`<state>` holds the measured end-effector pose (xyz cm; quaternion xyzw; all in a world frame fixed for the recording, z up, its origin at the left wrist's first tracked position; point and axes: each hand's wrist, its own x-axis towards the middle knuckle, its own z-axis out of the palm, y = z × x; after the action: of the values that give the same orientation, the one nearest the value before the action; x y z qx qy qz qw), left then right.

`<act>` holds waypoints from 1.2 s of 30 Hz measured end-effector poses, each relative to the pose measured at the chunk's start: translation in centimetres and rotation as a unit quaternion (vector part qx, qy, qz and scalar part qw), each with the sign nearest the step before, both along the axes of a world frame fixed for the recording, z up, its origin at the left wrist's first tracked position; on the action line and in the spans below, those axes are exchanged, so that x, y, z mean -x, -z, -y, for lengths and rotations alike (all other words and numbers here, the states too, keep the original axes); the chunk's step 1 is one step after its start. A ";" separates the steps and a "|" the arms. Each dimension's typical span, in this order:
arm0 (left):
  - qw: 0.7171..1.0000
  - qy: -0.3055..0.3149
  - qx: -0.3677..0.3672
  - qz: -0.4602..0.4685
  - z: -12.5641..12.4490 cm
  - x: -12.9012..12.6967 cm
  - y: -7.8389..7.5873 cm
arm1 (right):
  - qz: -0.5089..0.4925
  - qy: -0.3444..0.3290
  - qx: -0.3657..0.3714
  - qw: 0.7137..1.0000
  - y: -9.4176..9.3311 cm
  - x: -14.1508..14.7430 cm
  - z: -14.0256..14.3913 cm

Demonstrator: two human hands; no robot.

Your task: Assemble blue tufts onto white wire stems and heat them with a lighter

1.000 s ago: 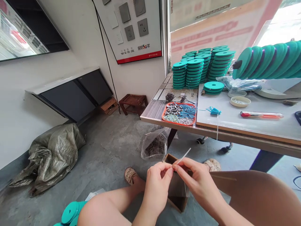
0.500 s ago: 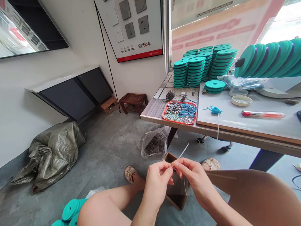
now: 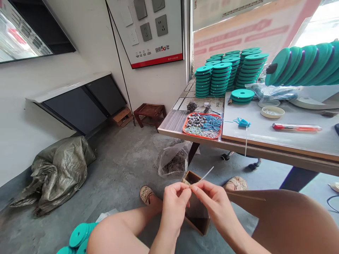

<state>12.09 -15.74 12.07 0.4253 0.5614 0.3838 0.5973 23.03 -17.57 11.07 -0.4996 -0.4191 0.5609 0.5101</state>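
Low over my lap, my left hand [image 3: 173, 206] and my right hand [image 3: 213, 201] meet fingertip to fingertip. Both are closed in a pinch. A thin white strand [image 3: 207, 173], perhaps a cord or narrow tube, slants up and to the right from between the fingers. Where the fingertips touch, the held part is too small to make out. Directly beneath my hands, an open brown box [image 3: 195, 175] stands on the floor, partly covered by them.
An orange tray [image 3: 202, 136] of sorted small parts sits on the table's near corner [image 3: 169, 127]. Stacked teal spools [image 3: 220, 79], a blue thread bundle [image 3: 242, 122] and a red-and-clear cutter [image 3: 296, 127] lie beyond. A clear bag [image 3: 169, 167] stands on the floor.
Both hands have shifted slightly left, still pinched together. The strand's free end sits a little lower and tilts more to the right. The view has moved slightly.
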 end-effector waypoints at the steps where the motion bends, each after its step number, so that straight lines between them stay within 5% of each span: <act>1: 1.000 -0.006 0.002 0.005 0.0 0.1 0.2 | 0.015 -0.007 -0.008 1.000 0.0 -0.1 0.0; 6: 0.997 -0.020 0.027 0.065 -0.2 0.2 0.2 | 0.164 -0.079 -0.119 0.976 -0.3 -1.6 -0.6; 12: 0.987 -0.027 0.056 0.148 0.2 0.1 -0.1 | 0.459 -0.085 -0.376 0.801 0.2 -2.5 -1.4; 14: 0.984 -0.032 0.059 0.164 0.4 0.0 -0.1 | 0.467 -0.066 -0.407 0.782 0.4 -2.2 -1.4; 17: 0.975 -0.048 0.070 0.204 0.6 -0.1 0.0 | 0.427 -0.036 -0.393 0.814 0.5 -1.7 -1.2; 19: 0.968 -0.057 0.079 0.230 0.7 -0.2 0.1 | 0.370 -0.024 -0.338 0.865 0.5 -1.3 -1.0; 23: 0.962 -0.055 0.063 0.260 0.9 -0.3 0.3 | 0.088 -0.053 -0.067 0.992 0.5 -0.4 -0.9; 26: 0.961 -0.039 0.042 0.272 1.0 -0.2 0.4 | -0.101 -0.049 0.071 0.991 0.7 0.4 -0.9; 29: 0.960 -0.031 0.039 0.275 1.0 0.2 0.5 | -0.131 -0.054 0.078 0.987 0.6 0.2 -1.0; 33: 0.965 0.017 0.060 0.254 0.2 0.4 0.2 | 0.063 -0.071 -0.052 0.994 -0.6 -1.6 -1.5; 36: 0.966 0.073 0.047 0.244 -1.1 -0.3 -0.7 | 0.245 -0.082 -0.144 0.955 -2.0 -3.4 -2.0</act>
<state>12.34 -14.63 12.82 0.3296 0.3835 0.4048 0.7619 26.41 -15.60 13.04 -0.5068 -0.6468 0.3954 0.4104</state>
